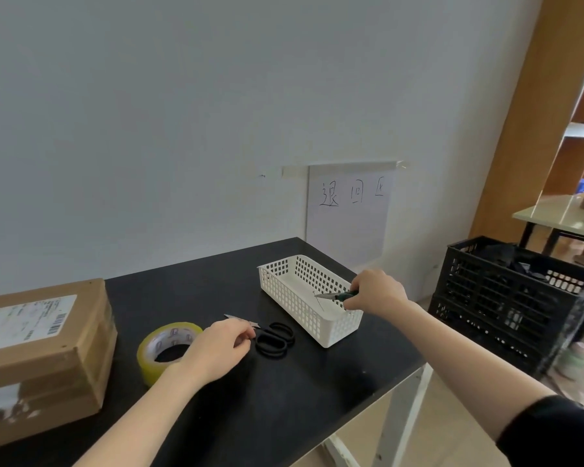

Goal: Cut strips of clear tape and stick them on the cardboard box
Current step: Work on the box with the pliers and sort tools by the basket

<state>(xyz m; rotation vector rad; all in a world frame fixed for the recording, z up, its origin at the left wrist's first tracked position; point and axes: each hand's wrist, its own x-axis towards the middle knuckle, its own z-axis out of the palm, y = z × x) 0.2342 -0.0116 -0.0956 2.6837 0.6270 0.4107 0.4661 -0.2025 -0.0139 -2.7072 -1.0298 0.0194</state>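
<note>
Fingers of the right hand (378, 293) are clamped on green-handled scissors (338, 295) over the white basket (292, 298) near the desk's (284, 399) right edge. Left hand (216, 348) fingers are curled together on the black scissors (273, 338), beside the tape roll (166, 348).

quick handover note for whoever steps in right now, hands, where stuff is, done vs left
Left hand: rests on the black-handled scissors on the table, grip not closed.
Right hand: holds green-handled scissors over the white basket.
Tape roll: flat on the table beside the left hand.
Cardboard box: far left of the table.
Done: no cut strip visible.
Left: pull tape, cut strips, stick them on the box.
</note>
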